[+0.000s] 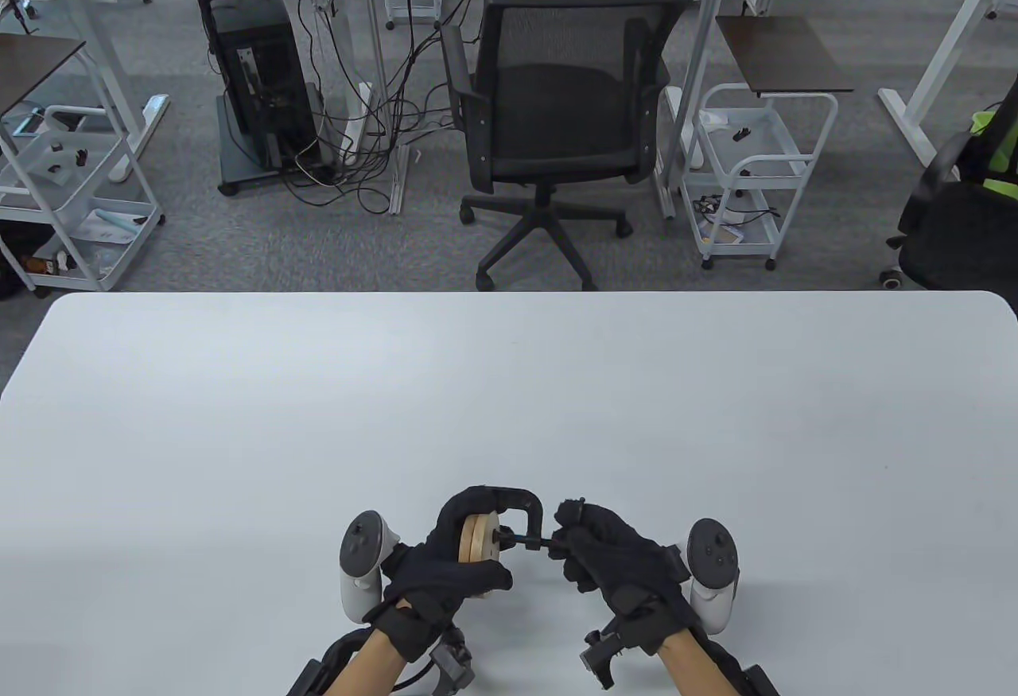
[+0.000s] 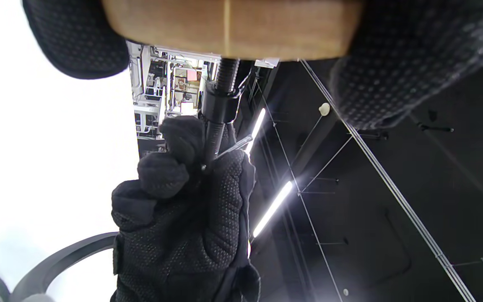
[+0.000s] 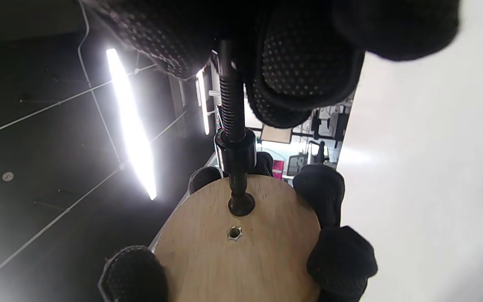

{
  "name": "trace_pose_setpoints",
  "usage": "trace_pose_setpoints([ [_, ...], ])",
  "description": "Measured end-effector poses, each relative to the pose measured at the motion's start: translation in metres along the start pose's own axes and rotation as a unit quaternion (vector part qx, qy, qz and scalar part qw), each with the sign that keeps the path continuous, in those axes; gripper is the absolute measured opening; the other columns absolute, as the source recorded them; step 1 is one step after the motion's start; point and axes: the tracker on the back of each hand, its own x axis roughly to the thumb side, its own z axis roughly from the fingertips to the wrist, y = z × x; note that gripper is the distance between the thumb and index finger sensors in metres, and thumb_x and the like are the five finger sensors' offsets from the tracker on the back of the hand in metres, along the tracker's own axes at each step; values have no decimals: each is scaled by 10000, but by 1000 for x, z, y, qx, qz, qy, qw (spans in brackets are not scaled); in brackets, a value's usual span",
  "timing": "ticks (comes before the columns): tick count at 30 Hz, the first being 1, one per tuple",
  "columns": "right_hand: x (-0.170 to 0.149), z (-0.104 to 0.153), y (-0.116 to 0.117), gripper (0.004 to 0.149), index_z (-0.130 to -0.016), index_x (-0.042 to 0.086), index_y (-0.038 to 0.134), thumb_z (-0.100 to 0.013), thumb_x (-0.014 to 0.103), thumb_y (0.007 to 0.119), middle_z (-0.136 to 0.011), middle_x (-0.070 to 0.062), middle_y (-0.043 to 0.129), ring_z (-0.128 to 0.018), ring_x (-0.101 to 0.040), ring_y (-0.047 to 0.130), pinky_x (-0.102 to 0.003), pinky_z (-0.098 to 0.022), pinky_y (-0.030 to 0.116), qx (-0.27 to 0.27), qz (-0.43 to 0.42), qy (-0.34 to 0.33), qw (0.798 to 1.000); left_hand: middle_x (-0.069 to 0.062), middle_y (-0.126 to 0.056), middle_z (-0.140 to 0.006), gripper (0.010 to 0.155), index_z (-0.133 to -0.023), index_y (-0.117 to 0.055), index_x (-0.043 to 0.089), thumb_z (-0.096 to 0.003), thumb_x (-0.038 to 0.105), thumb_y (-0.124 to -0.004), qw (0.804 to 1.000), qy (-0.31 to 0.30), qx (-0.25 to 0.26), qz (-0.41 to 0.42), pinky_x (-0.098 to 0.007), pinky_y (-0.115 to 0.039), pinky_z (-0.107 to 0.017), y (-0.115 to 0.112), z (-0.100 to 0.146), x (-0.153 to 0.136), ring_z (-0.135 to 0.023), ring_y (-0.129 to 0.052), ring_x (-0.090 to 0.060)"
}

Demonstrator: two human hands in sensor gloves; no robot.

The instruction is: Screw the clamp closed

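**Inspector:** Table view first. Where do you have the work?

**Operator's guide:** Your left hand (image 1: pixel 433 569) holds the pair of round, pale wooden discs (image 1: pixel 479 538) above the near edge of the white table (image 1: pixel 509 410), fingers curled round their rims. The black metal C-clamp (image 1: pixel 517 507) arches over the discs.

**Inspector:** And your right hand (image 1: pixel 616 561)?

**Operator's guide:** Its fingertips pinch the outer end of the black threaded clamp screw (image 1: pixel 529 543), by a thin metal crossbar (image 2: pixel 233 147) seen from the left wrist view.

**Inspector:** Where is the screw tip?

**Operator's guide:** In the right wrist view, the round black screw pad (image 3: pixel 241 204) meets the flat disc face, just beside a small metal insert (image 3: pixel 235 233) at its centre. Whether it presses tight, you cannot tell.
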Motion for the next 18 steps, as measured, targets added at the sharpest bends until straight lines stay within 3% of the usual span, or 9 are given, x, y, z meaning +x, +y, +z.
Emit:
trace_pose_setpoints([
  [4,10,1,-4,630,-1006,77,635,-483,385,803,-875,-199,851,-562,-303,894,-409,-352,799,-15,91,-66,994,-8,-311,-1239,965,-1138,-344,352,-450,574,-984,1000,-4,16,17,-624,-803,-563,4,1,1,-1000,-518,-580],
  [7,18,1,-3,635,-1042,143,576,-480,333,805,-991,-156,739,-680,-345,830,-462,-438,761,6,185,-131,974,-10,-310,-1238,965,-1138,-343,351,-451,575,-983,999,-6,27,31,-624,-804,-563,8,2,2,-999,-520,-581],
  [10,24,3,5,717,-1080,232,444,-471,280,819,-1120,-72,525,-745,-375,798,-484,-481,742,53,306,-188,932,-11,-303,-1238,965,-1138,-335,352,-455,580,-978,998,-8,37,50,-620,-807,-566,10,3,2,-999,-518,-579],
  [13,28,9,16,840,-1074,332,301,-441,253,849,-1156,36,330,-811,-348,731,-483,-534,705,61,442,-252,859,-11,-300,-1239,966,-1138,-333,353,-456,582,-977,996,-7,40,76,-620,-806,-567,10,4,1,-1001,-517,-577],
  [16,33,13,25,886,-1057,369,292,-404,251,879,-1143,78,282,-817,-299,728,-456,-543,711,55,520,-310,794,-9,-298,-1239,966,-1138,-331,353,-457,583,-977,996,-6,36,77,-618,-806,-569,8,4,0,-1001,-517,-576],
  [17,35,14,26,864,-1058,368,323,-401,279,877,-1144,79,304,-807,-294,747,-446,-539,723,56,531,-315,785,-11,-299,-1239,965,-1138,-331,353,-459,582,-976,997,-6,34,75,-618,-806,-569,8,4,0,-1001,-517,-577],
  [18,35,14,27,835,-1060,365,343,-412,317,867,-1146,80,319,-802,-292,760,-442,-536,731,64,522,-308,793,-10,-301,-1239,965,-1138,-332,353,-457,582,-977,997,-4,33,70,-618,-806,-568,8,4,0,-1002,-517,-576],
])
